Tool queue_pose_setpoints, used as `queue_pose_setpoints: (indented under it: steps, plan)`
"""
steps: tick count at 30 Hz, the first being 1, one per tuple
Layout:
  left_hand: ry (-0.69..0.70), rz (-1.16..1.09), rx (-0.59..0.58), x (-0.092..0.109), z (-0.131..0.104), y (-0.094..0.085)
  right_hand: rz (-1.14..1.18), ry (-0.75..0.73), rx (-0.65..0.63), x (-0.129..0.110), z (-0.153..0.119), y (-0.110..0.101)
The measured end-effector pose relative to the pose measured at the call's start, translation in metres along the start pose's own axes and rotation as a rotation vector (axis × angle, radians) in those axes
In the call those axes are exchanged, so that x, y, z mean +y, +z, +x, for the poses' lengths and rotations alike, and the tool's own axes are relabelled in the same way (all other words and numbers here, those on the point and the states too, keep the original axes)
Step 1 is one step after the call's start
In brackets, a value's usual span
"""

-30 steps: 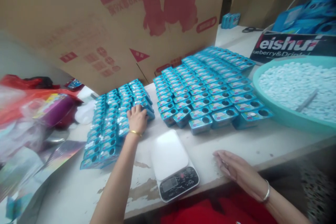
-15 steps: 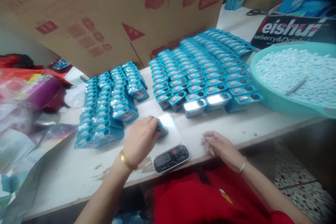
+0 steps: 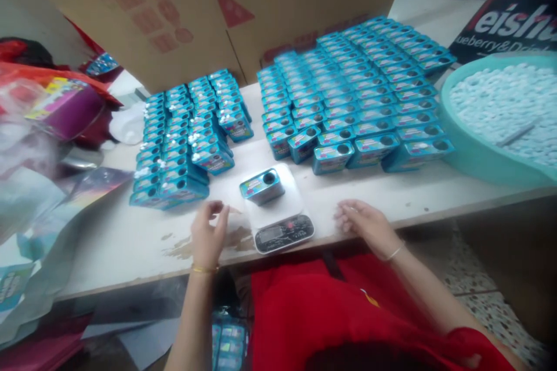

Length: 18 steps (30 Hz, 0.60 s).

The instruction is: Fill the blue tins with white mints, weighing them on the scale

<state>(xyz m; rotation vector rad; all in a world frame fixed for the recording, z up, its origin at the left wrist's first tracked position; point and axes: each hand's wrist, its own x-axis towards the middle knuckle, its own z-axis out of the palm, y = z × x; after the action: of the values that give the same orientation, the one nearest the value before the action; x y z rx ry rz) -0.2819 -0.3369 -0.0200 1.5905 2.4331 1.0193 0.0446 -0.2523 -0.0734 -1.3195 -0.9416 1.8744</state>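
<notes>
Blue tin (image 3: 262, 185) lay alone on the white platform of a small kitchen scale (image 3: 278, 214), its round opening facing up, placed flat so its weight rested wholly on the plate. The scale sat at the near edge of a worn white desk (image 3: 130, 243), display toward the person. The left hand (image 3: 209, 235) hovered just beside the scale, fingers loosely curled and released, holding nothing. The right hand (image 3: 363, 225) rested on the desk edge to the other side, fingers half folded; whether it pinched something small could not be told. Behind the scale, two blocks of matching tins stood in tidy overlapping rows: a smaller block (image 3: 187, 133) to the left, some showing white pieces at their openings, and a larger block (image 3: 352, 93) to the right, its openings looking dark. A teal basin (image 3: 456, 151) heaped with white tablets sat at the far right with a thin stick lying in it, close enough to reach. A large cardboard box (image 3: 217, 11) stood behind as a backdrop, and crumpled plastic bags (image 3: 47, 127) lay at the left.
</notes>
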Motion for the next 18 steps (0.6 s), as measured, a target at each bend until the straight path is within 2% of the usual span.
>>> queue_pose_setpoints:
  steps: [3, 5, 8, 11, 14, 18]
  plan:
    - [-0.027, 0.064, -0.014, -0.034, -0.028, 0.022, -0.223, -0.090, -0.006, -0.008, -0.003, 0.013]
    - [0.010, 0.141, 0.004, -0.045, -0.042, 0.033, -0.434, -0.221, -0.026, -0.021, -0.007, 0.026]
    - [0.049, 0.236, 0.034, -0.048, -0.054, 0.042, -0.745, -0.515, -0.028, -0.053, -0.010, 0.053]
    - [0.055, 0.254, 0.054, -0.047, -0.056, 0.042, -0.929, -0.755, -0.053, -0.085, -0.007, 0.087]
    - [0.069, 0.246, 0.066, -0.048, -0.056, 0.041, -1.122, -0.830, -0.086, -0.105, 0.003, 0.119]
    - [0.084, 0.242, 0.100, -0.051, -0.056, 0.042, -1.407, -0.777, -0.123, -0.113, 0.016, 0.150]
